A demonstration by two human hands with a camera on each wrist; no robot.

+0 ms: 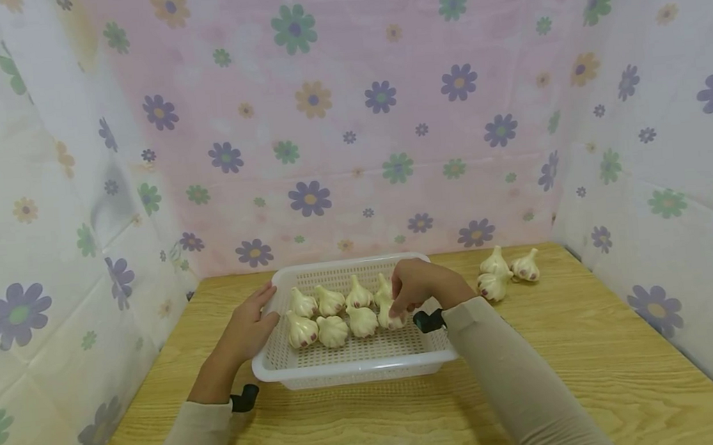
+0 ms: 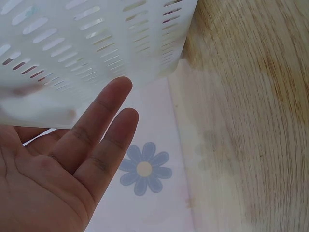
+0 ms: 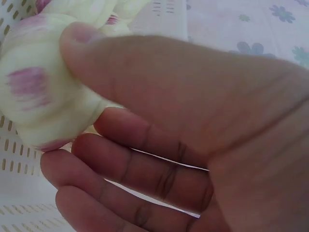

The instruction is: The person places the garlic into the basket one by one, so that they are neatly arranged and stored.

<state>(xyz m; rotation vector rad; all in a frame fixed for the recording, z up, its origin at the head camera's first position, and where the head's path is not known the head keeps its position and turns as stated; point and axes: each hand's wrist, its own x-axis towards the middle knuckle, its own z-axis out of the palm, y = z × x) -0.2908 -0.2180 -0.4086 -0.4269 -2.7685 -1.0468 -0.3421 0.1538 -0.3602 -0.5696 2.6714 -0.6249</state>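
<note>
A white perforated plastic basket [image 1: 355, 368] holds several garlic bulbs [image 1: 332, 331] in two rows, stems mostly pointing up. Over its right part, my right hand [image 1: 421, 284] pinches the front-row garlic bulb [image 1: 388, 319] at the right end. From the right wrist, that purple-marked bulb [image 3: 34, 92] sits between the thumb [image 3: 104, 60] and the curled fingers. My left hand [image 1: 248, 329] touches the basket's left rim. Its fingers [image 2: 104, 113] lie fairly straight against the outer wall in the left wrist view; part of that hand is hidden behind the basket.
Three more garlic bulbs [image 1: 525, 266] lie close together on the wooden table [image 1: 593, 350], to the right of the basket. Flower-patterned cloth [image 1: 350, 146] hangs behind the table and along both sides.
</note>
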